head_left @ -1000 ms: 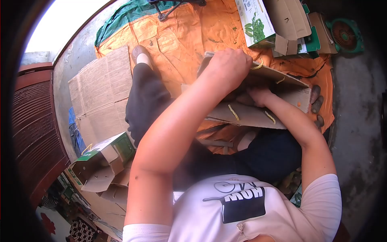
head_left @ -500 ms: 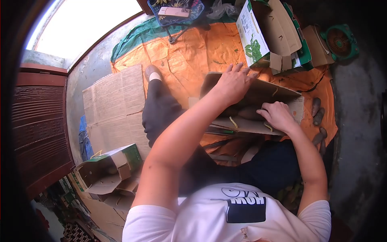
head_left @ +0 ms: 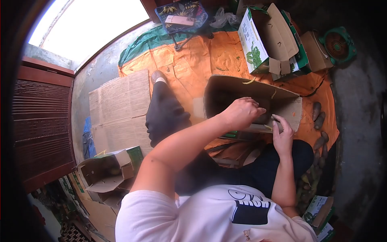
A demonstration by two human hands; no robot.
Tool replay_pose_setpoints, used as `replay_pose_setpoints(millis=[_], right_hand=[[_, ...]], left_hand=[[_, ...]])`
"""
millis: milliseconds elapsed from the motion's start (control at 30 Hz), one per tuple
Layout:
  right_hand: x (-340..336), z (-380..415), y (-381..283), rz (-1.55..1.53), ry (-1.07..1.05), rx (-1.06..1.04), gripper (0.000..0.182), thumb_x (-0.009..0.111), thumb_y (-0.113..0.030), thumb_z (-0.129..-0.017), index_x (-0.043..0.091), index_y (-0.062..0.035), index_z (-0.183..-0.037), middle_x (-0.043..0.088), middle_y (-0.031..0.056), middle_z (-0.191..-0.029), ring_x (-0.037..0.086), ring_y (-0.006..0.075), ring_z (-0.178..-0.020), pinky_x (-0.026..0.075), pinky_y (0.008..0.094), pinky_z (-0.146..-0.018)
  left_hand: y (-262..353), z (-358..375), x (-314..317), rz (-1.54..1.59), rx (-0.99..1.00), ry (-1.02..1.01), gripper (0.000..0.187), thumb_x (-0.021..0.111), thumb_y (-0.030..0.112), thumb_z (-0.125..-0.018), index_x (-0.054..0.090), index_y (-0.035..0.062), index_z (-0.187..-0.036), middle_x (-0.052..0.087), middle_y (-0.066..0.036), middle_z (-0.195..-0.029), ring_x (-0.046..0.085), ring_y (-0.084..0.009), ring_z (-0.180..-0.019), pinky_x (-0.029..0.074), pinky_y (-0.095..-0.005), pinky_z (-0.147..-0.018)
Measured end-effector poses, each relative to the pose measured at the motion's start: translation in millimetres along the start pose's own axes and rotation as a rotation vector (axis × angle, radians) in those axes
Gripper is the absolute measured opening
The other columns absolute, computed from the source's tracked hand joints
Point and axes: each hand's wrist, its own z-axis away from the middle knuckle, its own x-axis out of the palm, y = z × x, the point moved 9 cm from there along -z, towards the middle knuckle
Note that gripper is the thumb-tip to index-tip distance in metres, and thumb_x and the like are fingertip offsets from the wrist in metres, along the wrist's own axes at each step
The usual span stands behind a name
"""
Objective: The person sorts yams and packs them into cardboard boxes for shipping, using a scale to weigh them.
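Observation:
A cardboard box [head_left: 225,79] with yellow rope handles [head_left: 250,81] stands on the orange sheet in front of me, its top open. Inside it is dark, and its contents are hard to make out. My left hand [head_left: 243,113] hangs over the opening, back upward, its fingers loosely bent and nothing visible in them. At the box's near right side is my right hand [head_left: 284,131], thumb and forefinger apart, close to the near rim. Several brown tubers [head_left: 317,115] lie on the sheet to the right of the box.
Another open carton [head_left: 253,44] and a green fan [head_left: 338,43] stand at the back right. A pink phone [head_left: 179,20] rests on a patterned stool. Flattened cardboard [head_left: 120,109] lies left of my leg; an open box [head_left: 107,171] sits at lower left.
My left hand has come back from the box's far rim to above its opening. My right hand has moved toward me and turned upright. The far rope handle now shows over the rim.

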Motion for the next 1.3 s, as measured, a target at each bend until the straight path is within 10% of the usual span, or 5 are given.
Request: replay_pose_setpoints(millis=[433,800,1100,1200,1300], right_hand=[[-24.8,3.3,10.4,-0.01,0.171,0.032,0.012,0.058,-0.008,-0.089,0.063,0.0023,-0.09,0.065,0.0132,-0.084,0.064,0.0257,-0.078,0.048,0.0324,-0.072],[-168.0,42.5,81.9,0.027,0.585,0.094,0.024,0.049,-0.015,-0.097,0.059,0.0061,-0.102,0.065,0.0128,-0.092,0.062,0.0166,-0.085,0.047,0.0286,-0.081],[-165.7,150.6,235.8,-0.054,0.601,0.386,0.028,0.051,-0.018,-0.096,0.06,0.0078,-0.103,0.066,0.0113,-0.086,0.059,0.0129,-0.077,0.047,0.0266,-0.073],[-128.5,198.5,296.5,-0.295,0.576,0.537,0.028,0.048,-0.018,-0.097,0.06,0.0059,-0.106,0.066,0.0114,-0.093,0.06,0.0169,-0.081,0.048,0.0291,-0.075],[-73.4,242.6,343.3,-0.801,0.565,0.698,0.03,0.046,-0.02,-0.096,0.061,0.0032,-0.107,0.066,0.011,-0.099,0.063,0.0227,-0.087,0.048,0.0322,-0.077]], left_hand=[[30.9,13.5,-30.9,0.156,0.036,0.133,0.033,0.062,0.005,-0.075,0.064,0.0062,-0.108,0.066,-0.009,-0.074,0.064,-0.0246,-0.073,0.052,-0.0353,-0.069],[18.9,9.0,-0.3,0.14,-0.033,0.045,0.035,0.058,0.008,-0.082,0.06,0.0096,-0.117,0.055,-0.013,-0.125,0.061,-0.0284,-0.101,0.052,-0.036,-0.083],[27.1,-2.6,20.7,1.292,-0.766,0.179,0.026,0.055,0.024,-0.093,0.062,0.0059,-0.111,0.066,-0.008,-0.074,0.063,-0.0113,-0.059,0.05,-0.0278,-0.051],[29.3,0.2,21.9,1.171,-0.801,0.3,0.023,0.055,0.025,-0.093,0.064,0.0047,-0.096,0.063,-0.008,-0.064,0.061,-0.0168,-0.053,0.046,-0.0304,-0.047],[46.8,-4.9,4.8,0.314,-0.555,0.382,0.02,0.055,0.023,-0.092,0.062,0.0047,-0.086,0.057,-0.01,-0.056,0.06,-0.0252,-0.053,0.047,-0.0347,-0.049]])
